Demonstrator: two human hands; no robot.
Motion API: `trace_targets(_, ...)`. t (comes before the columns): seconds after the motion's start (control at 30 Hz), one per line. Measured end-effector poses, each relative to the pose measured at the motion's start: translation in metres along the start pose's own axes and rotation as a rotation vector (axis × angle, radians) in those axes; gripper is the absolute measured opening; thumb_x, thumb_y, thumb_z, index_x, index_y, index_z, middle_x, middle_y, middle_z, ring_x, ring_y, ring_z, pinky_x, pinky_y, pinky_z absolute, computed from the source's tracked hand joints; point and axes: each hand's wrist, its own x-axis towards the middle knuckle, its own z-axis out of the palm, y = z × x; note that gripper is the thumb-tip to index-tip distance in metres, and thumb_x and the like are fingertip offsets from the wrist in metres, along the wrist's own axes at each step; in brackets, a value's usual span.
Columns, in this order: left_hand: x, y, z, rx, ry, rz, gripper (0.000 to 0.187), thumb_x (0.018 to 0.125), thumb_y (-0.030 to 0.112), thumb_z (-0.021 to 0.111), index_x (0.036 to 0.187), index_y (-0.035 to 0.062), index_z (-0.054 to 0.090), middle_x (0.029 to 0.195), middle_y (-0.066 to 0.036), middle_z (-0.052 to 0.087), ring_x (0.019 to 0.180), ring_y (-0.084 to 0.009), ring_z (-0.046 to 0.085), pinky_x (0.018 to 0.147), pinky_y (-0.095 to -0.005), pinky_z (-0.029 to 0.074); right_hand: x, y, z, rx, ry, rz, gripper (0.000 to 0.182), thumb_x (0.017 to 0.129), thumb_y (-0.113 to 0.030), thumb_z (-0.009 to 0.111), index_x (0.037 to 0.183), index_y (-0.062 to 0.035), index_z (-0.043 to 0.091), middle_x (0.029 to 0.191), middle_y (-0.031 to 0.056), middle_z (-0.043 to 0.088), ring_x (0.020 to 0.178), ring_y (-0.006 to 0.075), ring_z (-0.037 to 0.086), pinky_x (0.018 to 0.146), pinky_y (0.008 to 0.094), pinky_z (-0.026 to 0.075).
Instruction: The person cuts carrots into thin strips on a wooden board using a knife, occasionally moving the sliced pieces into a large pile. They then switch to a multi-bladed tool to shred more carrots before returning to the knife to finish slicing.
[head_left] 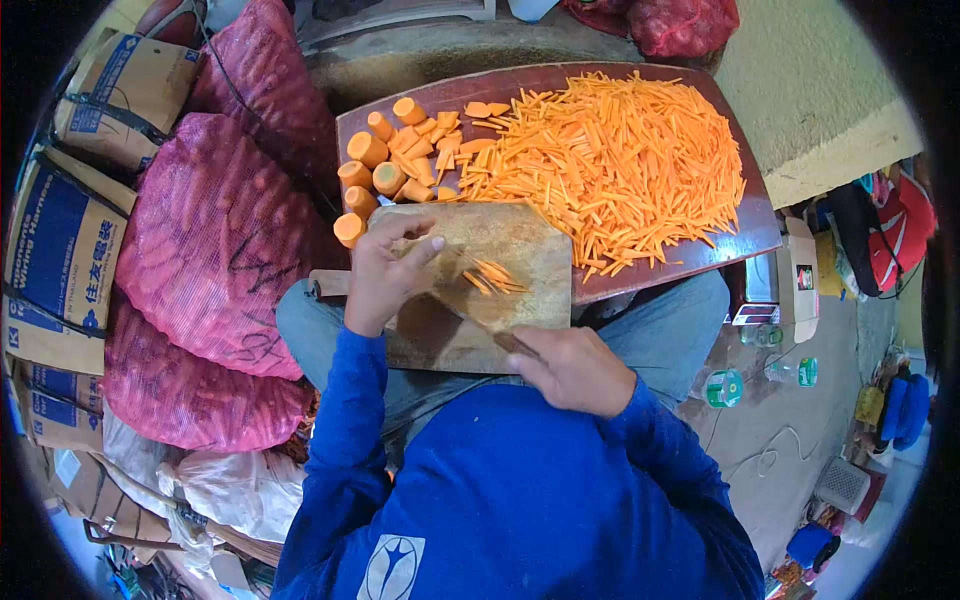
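A worn wooden cutting board [545, 235] rests across my lap against the near edge of the table. My right hand [575, 368] grips a knife by its wooden handle [518, 348]; the blade points up and left over the board and is hard to make out. A few thin carrot sticks [492, 277] lie on the board beyond the knife. My left hand [392, 270] hovers over the board's left side, thumb and fingers apart, with nothing visible in it. Carrot chunks [388, 179] and slices stand just past the board. A big heap of carrot sticks [620, 165] covers the table's right part.
The dark red table [745, 235] spans the front. Pink mesh sacks [215, 240] and strapped cardboard boxes [70, 255] crowd the left. Plastic bottles [722, 388] stand on the floor at right, near a concrete ledge [820, 110]. A light strip with a dark end [330, 283] juts left of the board.
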Motion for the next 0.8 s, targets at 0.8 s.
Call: trace_targets(0.8, 0.149, -0.01, 0.078, 0.953, -0.374, 0.36, 0.036, 0.095, 0.02, 0.074, 0.131, 0.0185, 0.075, 0.135, -0.009, 0.064, 0.135, -0.0357, 0.055, 0.1, -0.0618, 0.042, -0.003, 0.026, -0.026, 0.136, 0.242, 0.205, 0.027, 0.103, -0.023, 0.07, 0.122, -0.004, 0.074, 0.087, 0.0266, 0.07, 0.08, 0.0451, 0.072, 0.072, 0.049, 0.056)
